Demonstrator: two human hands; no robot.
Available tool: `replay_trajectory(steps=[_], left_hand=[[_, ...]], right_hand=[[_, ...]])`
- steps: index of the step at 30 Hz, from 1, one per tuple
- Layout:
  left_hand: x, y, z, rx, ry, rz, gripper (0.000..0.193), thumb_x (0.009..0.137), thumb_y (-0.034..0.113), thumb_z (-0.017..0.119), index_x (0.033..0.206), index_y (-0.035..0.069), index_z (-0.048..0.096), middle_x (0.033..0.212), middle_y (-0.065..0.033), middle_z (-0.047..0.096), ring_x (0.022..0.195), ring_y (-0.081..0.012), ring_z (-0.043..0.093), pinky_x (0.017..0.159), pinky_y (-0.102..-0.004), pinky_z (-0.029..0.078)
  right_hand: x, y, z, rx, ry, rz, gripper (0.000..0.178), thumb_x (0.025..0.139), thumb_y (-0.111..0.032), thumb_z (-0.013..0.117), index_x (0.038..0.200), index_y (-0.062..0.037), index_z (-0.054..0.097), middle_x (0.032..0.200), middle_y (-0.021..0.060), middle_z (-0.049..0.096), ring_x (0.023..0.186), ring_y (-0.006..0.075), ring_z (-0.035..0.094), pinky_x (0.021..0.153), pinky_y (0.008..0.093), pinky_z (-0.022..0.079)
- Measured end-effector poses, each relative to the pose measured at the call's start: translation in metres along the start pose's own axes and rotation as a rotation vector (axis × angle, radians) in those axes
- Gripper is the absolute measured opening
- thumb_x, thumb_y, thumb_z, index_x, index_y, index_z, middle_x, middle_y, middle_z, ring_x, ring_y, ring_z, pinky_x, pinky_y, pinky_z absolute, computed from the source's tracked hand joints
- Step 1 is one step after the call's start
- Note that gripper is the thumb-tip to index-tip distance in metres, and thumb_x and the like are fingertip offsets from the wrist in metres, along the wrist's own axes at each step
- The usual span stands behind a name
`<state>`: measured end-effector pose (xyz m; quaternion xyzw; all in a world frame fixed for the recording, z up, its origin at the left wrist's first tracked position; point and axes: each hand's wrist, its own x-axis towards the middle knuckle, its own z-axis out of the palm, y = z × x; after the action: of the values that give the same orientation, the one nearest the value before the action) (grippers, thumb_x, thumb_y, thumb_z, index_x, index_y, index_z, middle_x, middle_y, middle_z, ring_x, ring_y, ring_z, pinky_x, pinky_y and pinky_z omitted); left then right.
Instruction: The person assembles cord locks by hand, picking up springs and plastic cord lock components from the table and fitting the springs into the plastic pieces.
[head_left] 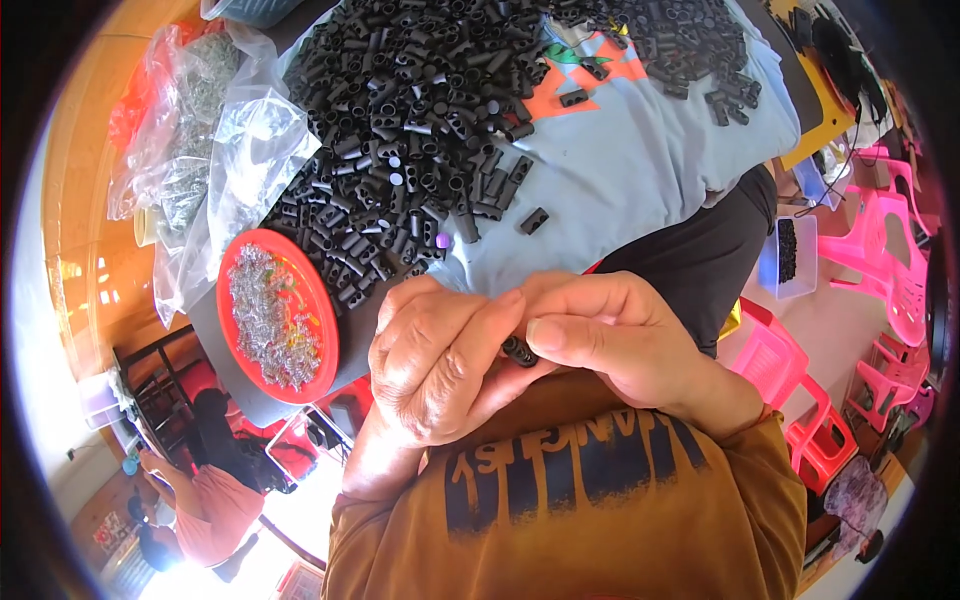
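My left hand and my right hand meet close in front of my chest, fingers closed. Between their fingertips is a small black plastic cord lock, mostly covered by the fingers. Beyond the hands spreads a big heap of loose black cord lock parts, short tubes and pieces with holes. A red oval-looking plate with many small silver springs lies beside my left hand. Light blue cloth lies under part of the heap.
Clear plastic bags of silvery pieces lie at the left. A purple piece sits at the heap's near edge. Pink plastic chairs and a tub of black parts are at the right. Another person is at the lower left.
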<state>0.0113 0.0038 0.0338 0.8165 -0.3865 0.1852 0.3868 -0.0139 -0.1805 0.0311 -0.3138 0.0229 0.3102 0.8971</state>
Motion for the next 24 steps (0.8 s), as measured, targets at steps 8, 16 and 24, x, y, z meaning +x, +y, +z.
replay_trajectory(steps=[8, 16, 24], left_hand=[[-0.001, -0.001, 0.006, 0.150, 0.018, 0.085, 0.041, 0.069, 0.025, 0.081, 0.091, -0.004, 0.063, 0.077, -0.0088, 0.058, 0.061, -0.0236, 0.056, 0.054, -0.0349, 0.047], [0.000, -0.004, -0.001, 0.110, -0.027, 0.155, 0.038, 0.065, 0.015, 0.081, 0.094, -0.004, 0.064, 0.077, -0.0057, 0.056, 0.060, -0.0184, 0.057, 0.055, -0.0328, 0.048], [-0.009, -0.012, -0.008, 0.093, 0.019, -0.144, 0.068, 0.063, 0.020, 0.081, 0.119, -0.008, 0.055, 0.090, -0.0093, 0.058, 0.074, -0.0239, 0.056, 0.077, -0.0385, 0.045]], right_hand=[[0.001, -0.001, -0.001, -0.027, 0.015, 0.040, 0.017, 0.094, -0.009, 0.055, 0.104, 0.0037, 0.062, 0.099, 0.0024, 0.060, 0.095, 0.0076, 0.056, 0.085, 0.0228, 0.045], [-0.001, -0.003, 0.004, -0.096, 0.047, 0.059, 0.014, 0.091, -0.005, 0.058, 0.102, 0.0024, 0.063, 0.104, 0.0024, 0.057, 0.097, 0.0086, 0.054, 0.084, 0.0229, 0.043], [0.018, -0.043, 0.014, -0.520, 0.118, -0.259, 0.020, 0.086, 0.000, 0.064, 0.105, 0.0033, 0.060, 0.098, 0.0060, 0.058, 0.089, 0.0089, 0.057, 0.078, 0.0234, 0.046]])
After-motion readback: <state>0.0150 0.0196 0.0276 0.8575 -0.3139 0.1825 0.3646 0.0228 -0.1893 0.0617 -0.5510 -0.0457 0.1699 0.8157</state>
